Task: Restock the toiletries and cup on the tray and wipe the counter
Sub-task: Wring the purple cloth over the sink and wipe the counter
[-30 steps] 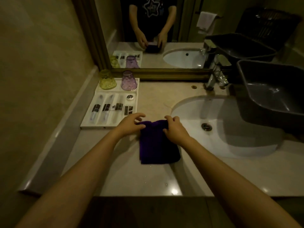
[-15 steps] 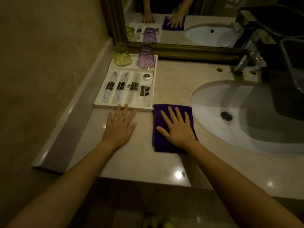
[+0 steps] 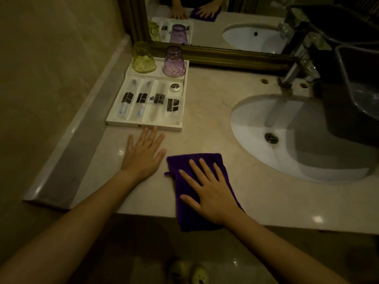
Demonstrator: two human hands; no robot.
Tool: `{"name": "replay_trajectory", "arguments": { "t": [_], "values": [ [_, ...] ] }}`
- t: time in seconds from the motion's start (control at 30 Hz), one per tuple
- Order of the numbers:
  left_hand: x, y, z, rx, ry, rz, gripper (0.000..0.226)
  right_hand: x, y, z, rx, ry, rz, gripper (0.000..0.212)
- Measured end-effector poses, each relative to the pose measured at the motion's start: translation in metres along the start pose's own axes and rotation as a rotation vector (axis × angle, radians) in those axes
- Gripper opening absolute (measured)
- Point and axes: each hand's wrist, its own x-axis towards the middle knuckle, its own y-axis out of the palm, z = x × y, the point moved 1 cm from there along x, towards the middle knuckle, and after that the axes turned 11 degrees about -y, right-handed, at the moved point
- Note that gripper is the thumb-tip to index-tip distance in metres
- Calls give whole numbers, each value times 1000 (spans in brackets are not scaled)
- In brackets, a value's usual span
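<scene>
A folded purple cloth [image 3: 184,167] lies on the marble counter [image 3: 207,119], its near end hanging over the front edge. My right hand [image 3: 211,189] presses flat on it, fingers spread. Flat on the bare counter to its left rests my left hand [image 3: 143,154], fingertips just short of the white tray [image 3: 143,126]. The tray holds several wrapped toiletries [image 3: 141,103] and a small round white item [image 3: 175,87]. At its back stand two upturned cups, a yellow cup [image 3: 143,58] and a purple cup [image 3: 174,62].
A white sink basin [image 3: 287,140] is set in the counter on the right, with a chrome tap [image 3: 295,70] behind it. A dark plastic bin [image 3: 359,83] overhangs the basin's right side. A framed mirror [image 3: 225,56] runs along the back wall; a wall stands on the left.
My right hand has slid the cloth back toward the counter's front edge, away from the tray. My left hand stays flat below the tray. A second ago both hands gripped the cloth's top corners.
</scene>
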Motion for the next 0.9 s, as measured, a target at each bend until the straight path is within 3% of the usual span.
{"name": "replay_trajectory", "arguments": {
  "t": [0.2, 0.5, 0.9],
  "values": [
    [-1, 0, 0, 9, -1, -8, 60, 5, -7, -25, 4, 41, -38, 60],
    [-1, 0, 1, 16, -4, -18, 60, 98, -30, -109, -23, 186, -85, 58],
    [-4, -3, 0, 29, -7, -15, 58, 178, -50, -175, -31, 200, -110, 58]
  ]
}}
